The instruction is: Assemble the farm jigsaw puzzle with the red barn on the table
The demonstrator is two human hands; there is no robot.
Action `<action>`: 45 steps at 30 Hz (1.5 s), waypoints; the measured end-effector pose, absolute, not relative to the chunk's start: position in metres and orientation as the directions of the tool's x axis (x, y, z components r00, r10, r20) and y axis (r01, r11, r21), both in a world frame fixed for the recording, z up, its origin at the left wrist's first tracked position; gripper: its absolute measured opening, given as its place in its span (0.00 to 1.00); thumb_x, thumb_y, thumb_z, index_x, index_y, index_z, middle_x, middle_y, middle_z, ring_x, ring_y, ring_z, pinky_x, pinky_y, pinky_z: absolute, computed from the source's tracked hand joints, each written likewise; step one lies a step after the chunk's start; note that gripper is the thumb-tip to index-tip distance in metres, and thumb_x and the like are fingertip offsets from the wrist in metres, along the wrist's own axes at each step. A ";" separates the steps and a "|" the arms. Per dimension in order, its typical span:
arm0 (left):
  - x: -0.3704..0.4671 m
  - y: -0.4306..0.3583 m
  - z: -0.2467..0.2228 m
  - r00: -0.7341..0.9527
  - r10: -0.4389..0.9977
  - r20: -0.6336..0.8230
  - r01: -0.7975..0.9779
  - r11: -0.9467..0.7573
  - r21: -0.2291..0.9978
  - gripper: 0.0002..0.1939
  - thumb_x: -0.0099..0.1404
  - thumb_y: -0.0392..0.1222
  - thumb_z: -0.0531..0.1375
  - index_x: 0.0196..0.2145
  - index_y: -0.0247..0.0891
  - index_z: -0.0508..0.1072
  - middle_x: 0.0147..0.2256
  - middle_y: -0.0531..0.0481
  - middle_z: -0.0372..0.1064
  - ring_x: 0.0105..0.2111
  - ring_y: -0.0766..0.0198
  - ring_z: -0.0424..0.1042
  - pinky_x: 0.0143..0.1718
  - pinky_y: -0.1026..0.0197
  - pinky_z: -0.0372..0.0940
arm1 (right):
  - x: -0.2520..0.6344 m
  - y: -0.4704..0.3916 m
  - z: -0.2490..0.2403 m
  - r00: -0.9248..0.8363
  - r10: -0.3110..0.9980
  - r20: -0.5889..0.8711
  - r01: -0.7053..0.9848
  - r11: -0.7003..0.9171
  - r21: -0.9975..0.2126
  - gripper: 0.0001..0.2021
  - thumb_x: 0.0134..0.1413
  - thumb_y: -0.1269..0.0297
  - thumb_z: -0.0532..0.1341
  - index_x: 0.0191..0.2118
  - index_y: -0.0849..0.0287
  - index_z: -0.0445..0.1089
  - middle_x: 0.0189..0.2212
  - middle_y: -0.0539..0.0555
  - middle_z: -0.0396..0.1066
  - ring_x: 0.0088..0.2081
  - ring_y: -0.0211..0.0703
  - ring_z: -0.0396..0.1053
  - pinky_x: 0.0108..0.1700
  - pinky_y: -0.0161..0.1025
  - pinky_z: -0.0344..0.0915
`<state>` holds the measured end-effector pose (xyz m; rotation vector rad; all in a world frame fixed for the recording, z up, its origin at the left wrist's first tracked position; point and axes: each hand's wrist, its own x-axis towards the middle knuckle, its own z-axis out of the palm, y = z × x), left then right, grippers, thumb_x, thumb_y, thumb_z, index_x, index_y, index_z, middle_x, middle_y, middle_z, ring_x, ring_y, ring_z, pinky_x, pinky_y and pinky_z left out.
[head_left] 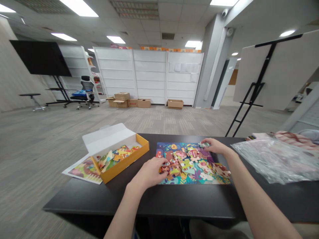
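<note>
A colourful picture sheet (174, 181) lies on the black table, with many loose puzzle pieces (188, 166) heaped over its middle and right. My left hand (152, 170) rests at the sheet's left side, its thumb and fingers curled around a reddish puzzle piece (164, 168). At the upper right edge of the sheet, my right hand (217, 146) pinches a pale green puzzle piece (204, 145) between thumb and fingertips. Overlapping pieces hide much of the printed picture.
Left of the sheet stands an open yellow box (124, 166) holding more pieces, its white lid raised, with a printed picture card (86, 171) beneath. A clear plastic bag (276, 161) covers the table's right side. Behind are cardboard boxes (119, 99) and a board stand (251, 93).
</note>
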<state>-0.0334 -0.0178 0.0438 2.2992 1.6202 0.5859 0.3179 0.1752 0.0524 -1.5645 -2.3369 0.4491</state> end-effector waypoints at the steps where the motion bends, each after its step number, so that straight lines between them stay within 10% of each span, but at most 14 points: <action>1: -0.034 -0.017 0.044 0.295 0.941 0.164 0.828 -0.337 0.447 0.20 0.63 0.44 0.59 0.53 0.43 0.73 0.50 0.44 0.75 0.50 0.50 0.73 0.52 0.52 0.67 | 0.318 0.180 0.049 -0.382 0.923 0.035 0.830 0.360 -0.426 0.20 0.40 0.71 0.63 0.44 0.61 0.77 0.44 0.55 0.79 0.46 0.49 0.74 0.49 0.37 0.67; 11: -0.033 -0.014 0.045 0.272 0.953 0.136 0.831 -0.304 0.465 0.20 0.62 0.44 0.59 0.52 0.43 0.74 0.49 0.46 0.75 0.50 0.52 0.73 0.52 0.54 0.67 | 0.336 0.191 0.016 -0.306 0.948 0.082 0.835 0.309 -0.455 0.23 0.48 0.54 0.67 0.48 0.60 0.76 0.49 0.63 0.76 0.46 0.55 0.75 0.48 0.44 0.70; 45: -0.032 -0.007 0.041 0.246 0.961 0.123 0.830 -0.275 0.485 0.19 0.60 0.43 0.60 0.50 0.44 0.74 0.49 0.49 0.75 0.50 0.52 0.72 0.51 0.54 0.65 | 0.328 0.189 0.008 -0.293 0.936 0.197 0.874 0.345 -0.341 0.17 0.54 0.58 0.64 0.47 0.60 0.77 0.48 0.62 0.77 0.46 0.53 0.76 0.51 0.44 0.70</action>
